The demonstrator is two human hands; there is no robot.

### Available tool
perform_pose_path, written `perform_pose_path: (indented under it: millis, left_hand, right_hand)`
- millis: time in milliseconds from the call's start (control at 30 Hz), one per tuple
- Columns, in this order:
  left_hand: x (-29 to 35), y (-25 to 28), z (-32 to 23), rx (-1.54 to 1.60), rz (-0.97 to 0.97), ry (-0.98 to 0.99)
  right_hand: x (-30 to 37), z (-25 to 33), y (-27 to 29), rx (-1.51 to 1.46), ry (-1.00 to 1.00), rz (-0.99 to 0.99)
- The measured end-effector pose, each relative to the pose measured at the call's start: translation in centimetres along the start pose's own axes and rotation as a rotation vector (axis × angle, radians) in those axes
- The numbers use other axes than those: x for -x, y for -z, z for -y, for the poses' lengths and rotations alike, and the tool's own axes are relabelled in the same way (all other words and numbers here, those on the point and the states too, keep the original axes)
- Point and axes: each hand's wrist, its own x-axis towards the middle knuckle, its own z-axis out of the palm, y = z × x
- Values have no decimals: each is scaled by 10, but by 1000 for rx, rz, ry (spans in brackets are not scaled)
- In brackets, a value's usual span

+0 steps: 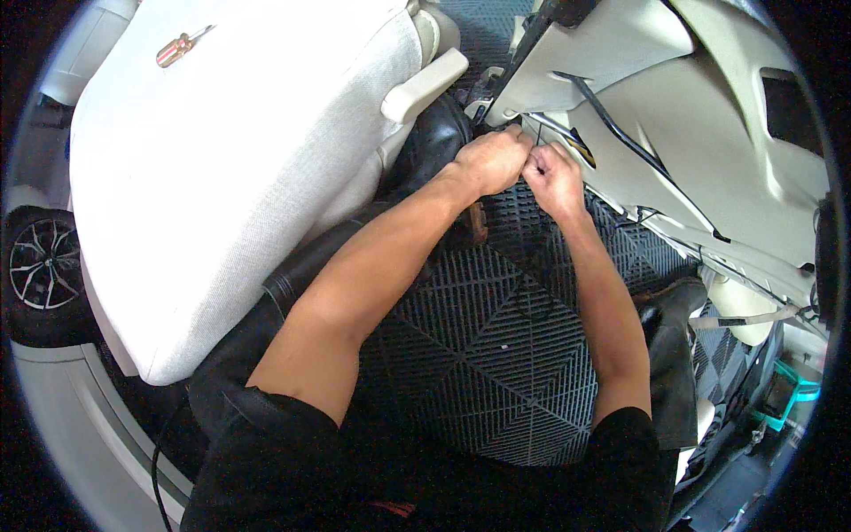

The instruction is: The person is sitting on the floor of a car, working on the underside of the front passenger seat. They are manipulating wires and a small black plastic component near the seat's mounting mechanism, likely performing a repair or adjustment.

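My left hand [498, 161] and my right hand [555, 177] are close together at the lower edge of a beige trim panel [612, 58]. Both are closed, with the fingers curled inward. A thin dark line, perhaps a wire, shows between them, but what the fingers grip is too small and hidden to make out. Just above my right hand, a slot with a yellowish inside [581, 147] opens in the panel. A black cable [612, 124] runs loosely across the panel's face.
On the left is a pale fabric seat [266, 151] with a beige lever [425, 86]. A screwdriver [175, 50] lies on the seat. Black slatted floor tiles [479, 355] lie under my arms. A car wheel [44, 266] shows far left, a teal-framed object [786, 395] far right.
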Motion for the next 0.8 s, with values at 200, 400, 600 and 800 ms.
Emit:
perform_pose_path:
  millis: [200, 400, 600, 800]
  left_hand:
    - [2, -2, 7, 120, -19, 86]
    - [0, 1, -8, 269, -143, 231]
    - [8, 4, -22, 476, -93, 654]
    - [10, 2, -12, 366, -112, 591]
  right_hand:
    - [-3, 5, 0, -70, -55, -71]
    - [23, 11, -13, -244, -273, -324]
    - [22, 29, -27, -1274, -1069, -101]
    - [11, 35, -30, -1358, -1070, -183]
